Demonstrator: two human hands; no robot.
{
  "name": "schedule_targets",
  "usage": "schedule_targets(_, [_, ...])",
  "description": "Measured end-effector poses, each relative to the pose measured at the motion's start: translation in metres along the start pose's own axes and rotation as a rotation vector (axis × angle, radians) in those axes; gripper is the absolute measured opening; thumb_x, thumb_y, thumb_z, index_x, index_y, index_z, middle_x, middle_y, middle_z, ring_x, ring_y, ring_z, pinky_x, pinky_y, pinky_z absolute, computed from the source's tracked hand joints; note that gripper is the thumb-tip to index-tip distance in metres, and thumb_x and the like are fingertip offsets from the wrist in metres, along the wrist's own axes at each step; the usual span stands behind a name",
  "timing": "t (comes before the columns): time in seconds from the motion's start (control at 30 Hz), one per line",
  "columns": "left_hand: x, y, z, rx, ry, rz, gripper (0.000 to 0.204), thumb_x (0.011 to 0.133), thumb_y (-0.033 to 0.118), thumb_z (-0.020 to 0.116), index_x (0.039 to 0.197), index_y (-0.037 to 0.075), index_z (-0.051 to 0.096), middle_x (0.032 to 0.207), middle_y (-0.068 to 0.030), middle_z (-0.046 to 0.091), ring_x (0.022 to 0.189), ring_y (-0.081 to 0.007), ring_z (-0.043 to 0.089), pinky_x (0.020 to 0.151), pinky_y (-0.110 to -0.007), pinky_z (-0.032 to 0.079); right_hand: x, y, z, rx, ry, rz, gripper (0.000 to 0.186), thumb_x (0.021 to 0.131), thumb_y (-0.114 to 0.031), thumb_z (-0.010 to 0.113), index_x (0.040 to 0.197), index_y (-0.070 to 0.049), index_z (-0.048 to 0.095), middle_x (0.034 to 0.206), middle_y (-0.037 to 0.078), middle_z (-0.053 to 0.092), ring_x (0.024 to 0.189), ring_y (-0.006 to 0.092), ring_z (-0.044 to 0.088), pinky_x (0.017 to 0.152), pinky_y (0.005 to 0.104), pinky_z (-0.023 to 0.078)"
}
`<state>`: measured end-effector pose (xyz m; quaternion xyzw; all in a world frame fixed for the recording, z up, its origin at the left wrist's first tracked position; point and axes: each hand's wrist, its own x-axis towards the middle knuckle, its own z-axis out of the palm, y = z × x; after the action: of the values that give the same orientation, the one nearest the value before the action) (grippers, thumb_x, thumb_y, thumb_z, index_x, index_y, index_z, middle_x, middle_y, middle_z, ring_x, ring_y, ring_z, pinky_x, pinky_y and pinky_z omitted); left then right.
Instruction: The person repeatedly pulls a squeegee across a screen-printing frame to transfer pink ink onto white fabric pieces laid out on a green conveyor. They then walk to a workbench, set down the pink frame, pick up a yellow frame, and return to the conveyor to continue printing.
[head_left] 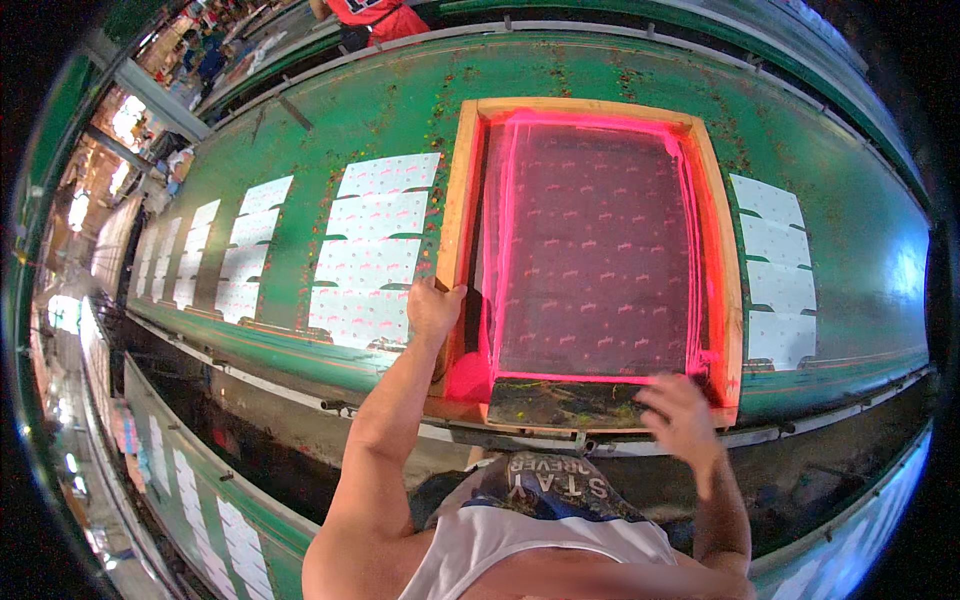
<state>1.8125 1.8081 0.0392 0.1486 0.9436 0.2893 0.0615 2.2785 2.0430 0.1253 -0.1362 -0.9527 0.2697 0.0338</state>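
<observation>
White shirt (540, 535) sits below the left hand (435, 308), clamped on wooden frame (463, 200); rightward, right hand (682, 415) (blurred; can't tell its grip).

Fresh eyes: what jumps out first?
The wooden frame with vivid pink inside edges, right of centre on the green table. Next, white sheets in columns left and right of it. The left hand grips the frame's left side; the right hand blurs near its lower-right corner.
</observation>
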Motion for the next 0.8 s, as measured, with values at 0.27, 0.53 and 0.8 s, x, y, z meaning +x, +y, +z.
schedule_targets(0.27, [-0.004, 0.002, 0.001, -0.087, 0.04, -0.016, 0.049, 0.079, 0.036, 0.095, 0.1, -0.006, 0.08, 0.105, -0.0276, 0.075, 0.101, -0.0477, 0.075, 0.092, -0.056, 0.061, 0.019, -0.075, 0.036, -0.259, 0.001, -0.082, 0.044, 0.085, -0.003, 0.075, 0.129, -0.007, 0.078, 0.133, 0.014, 0.075, 0.123, 0.0367, 0.071, 0.107, 0.0519, 0.055])
schedule_targets(0.53, [0.005, -0.005, 0.011, -0.087, 0.143, 0.198, 0.039, 0.082, 0.024, 0.087, 0.105, -0.006, 0.076, 0.117, -0.0318, 0.072, 0.116, -0.0505, 0.068, 0.101, -0.057, 0.057, 0.069, -0.084, 0.049, -0.352, -0.013, -0.134, 0.047, 0.096, -0.02, 0.072, 0.142, -0.016, 0.074, 0.13, 0.012, 0.079, 0.117, 0.035, 0.075, 0.104, 0.0512, 0.058])
schedule_targets(0.8, [0.006, -0.006, 0.008, -0.099, 0.166, 0.249, 0.05, 0.087, 0.029, 0.09, 0.118, -0.007, 0.077, 0.117, -0.0313, 0.073, 0.11, -0.0504, 0.072, 0.097, -0.058, 0.059, 0.095, -0.058, -0.008, -0.242, -0.069, -0.015, 0.046, 0.101, -0.006, 0.069, 0.146, -0.015, 0.072, 0.131, 0.019, 0.079, 0.121, 0.0382, 0.076, 0.104, 0.0528, 0.061])
